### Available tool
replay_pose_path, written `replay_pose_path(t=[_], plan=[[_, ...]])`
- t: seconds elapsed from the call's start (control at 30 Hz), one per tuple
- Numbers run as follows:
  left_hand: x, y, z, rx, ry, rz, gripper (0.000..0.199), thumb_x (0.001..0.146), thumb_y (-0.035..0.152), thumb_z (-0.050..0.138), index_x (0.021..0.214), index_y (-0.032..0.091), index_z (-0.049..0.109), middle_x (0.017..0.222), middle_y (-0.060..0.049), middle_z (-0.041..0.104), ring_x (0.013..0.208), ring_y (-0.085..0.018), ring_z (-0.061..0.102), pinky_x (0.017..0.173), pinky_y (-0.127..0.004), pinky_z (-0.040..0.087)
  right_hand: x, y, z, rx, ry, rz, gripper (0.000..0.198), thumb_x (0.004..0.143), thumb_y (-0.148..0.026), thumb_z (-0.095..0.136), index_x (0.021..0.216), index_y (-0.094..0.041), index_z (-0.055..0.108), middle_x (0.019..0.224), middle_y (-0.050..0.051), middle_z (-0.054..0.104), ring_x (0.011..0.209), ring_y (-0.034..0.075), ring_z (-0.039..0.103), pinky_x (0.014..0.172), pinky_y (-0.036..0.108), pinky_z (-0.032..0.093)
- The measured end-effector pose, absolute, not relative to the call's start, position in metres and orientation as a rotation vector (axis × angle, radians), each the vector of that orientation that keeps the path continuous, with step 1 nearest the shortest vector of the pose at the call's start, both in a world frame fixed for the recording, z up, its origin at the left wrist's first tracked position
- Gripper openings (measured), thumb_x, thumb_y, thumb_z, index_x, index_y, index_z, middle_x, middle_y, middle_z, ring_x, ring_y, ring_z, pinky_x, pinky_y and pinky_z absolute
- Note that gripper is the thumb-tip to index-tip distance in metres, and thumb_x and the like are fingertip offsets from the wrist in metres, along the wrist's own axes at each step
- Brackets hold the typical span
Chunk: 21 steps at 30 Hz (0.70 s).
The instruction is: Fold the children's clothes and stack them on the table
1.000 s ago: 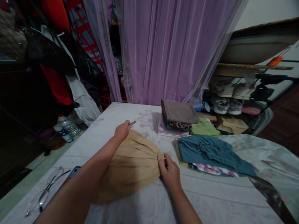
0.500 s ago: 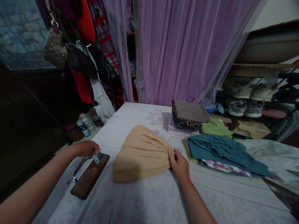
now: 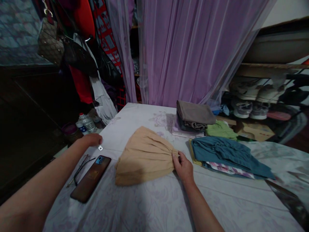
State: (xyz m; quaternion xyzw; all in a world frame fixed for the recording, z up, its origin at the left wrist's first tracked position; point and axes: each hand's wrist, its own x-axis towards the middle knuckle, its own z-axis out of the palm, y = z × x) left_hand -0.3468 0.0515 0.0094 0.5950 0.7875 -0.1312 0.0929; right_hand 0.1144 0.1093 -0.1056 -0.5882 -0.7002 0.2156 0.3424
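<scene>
A beige folded garment (image 3: 145, 158) with a gathered elastic waistband lies on the patterned sheet in front of me. My right hand (image 3: 182, 165) is closed on the waistband, thumb on top. At the left, my left hand (image 3: 93, 140) is closed over the sheet's edge. From its fingers pokes a small silvery tab with a hole (image 3: 100, 148); the rest of it is hidden. Below that hand lie a phone (image 3: 91, 178), back side up, and a pair of glasses (image 3: 80, 170).
Right of the garment is a teal clothing pile (image 3: 224, 153). Behind it stand a stack with brown cloth on top (image 3: 195, 112) and a green cloth (image 3: 221, 129). Bottles (image 3: 87, 123) stand beyond the left edge; purple curtains (image 3: 176, 54) hang behind; shoes (image 3: 242, 109) sit on a right-hand rack.
My left hand has moved up and away from the phone, carrying the small silvery tab. My right hand keeps its hold on the waistband. The view has shifted slightly.
</scene>
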Motion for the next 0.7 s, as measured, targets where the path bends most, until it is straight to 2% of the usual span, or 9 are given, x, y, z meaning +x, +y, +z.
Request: replay_pose_path(t=[0.17,0.4,0.53,0.63,0.7], plan=[[-0.353,0.047,0.015,1.464,2.279,-0.307,0.02,0.064,0.008,0.054,0.077,0.016,0.068,0.072,0.004,0.069,0.074,-0.012,0.06,0.069,-0.016,0.042,0.114,0.108,-0.104,-1.536,-1.804,0.575,0.058,0.084,-0.063,0.037,0.106,-0.018,0.067,0.067,0.004,0.068,0.06,0.02,0.061,0.056,0.027,0.039],[-0.355,0.038,0.002,1.199,2.369,-0.212,0.025,0.07,0.013,0.049,0.092,0.017,0.06,0.055,0.007,0.054,0.06,-0.013,0.055,0.06,-0.019,0.042,0.115,0.109,-0.104,-1.537,-1.793,0.584,0.058,0.083,-0.063,0.039,0.107,-0.018,0.068,0.066,0.005,0.068,0.062,0.021,0.063,0.057,0.027,0.039],[-0.359,0.039,-0.001,1.241,2.372,-0.246,0.01,0.074,0.022,0.057,0.082,0.016,0.06,0.065,0.004,0.062,0.073,-0.014,0.058,0.064,-0.018,0.041,0.115,0.109,-0.104,-1.532,-1.795,0.582,0.058,0.083,-0.063,0.039,0.107,-0.018,0.068,0.067,0.005,0.069,0.063,0.021,0.064,0.057,0.027,0.04],[-0.36,0.042,-0.003,1.305,2.387,-0.303,0.014,0.074,0.029,0.062,0.079,0.016,0.061,0.076,0.0,0.067,0.083,-0.016,0.06,0.068,-0.019,0.04,0.115,0.109,-0.104,-1.53,-1.794,0.565,0.059,0.083,-0.063,0.038,0.106,-0.017,0.068,0.066,0.005,0.069,0.061,0.021,0.063,0.057,0.027,0.04],[-0.358,0.045,-0.005,1.352,2.4,-0.334,0.021,0.074,0.034,0.064,0.085,0.016,0.062,0.085,-0.001,0.07,0.087,-0.018,0.061,0.07,-0.02,0.04,0.115,0.109,-0.105,-1.531,-1.796,0.563,0.059,0.083,-0.063,0.038,0.107,-0.017,0.068,0.067,0.005,0.069,0.06,0.02,0.062,0.057,0.027,0.04]])
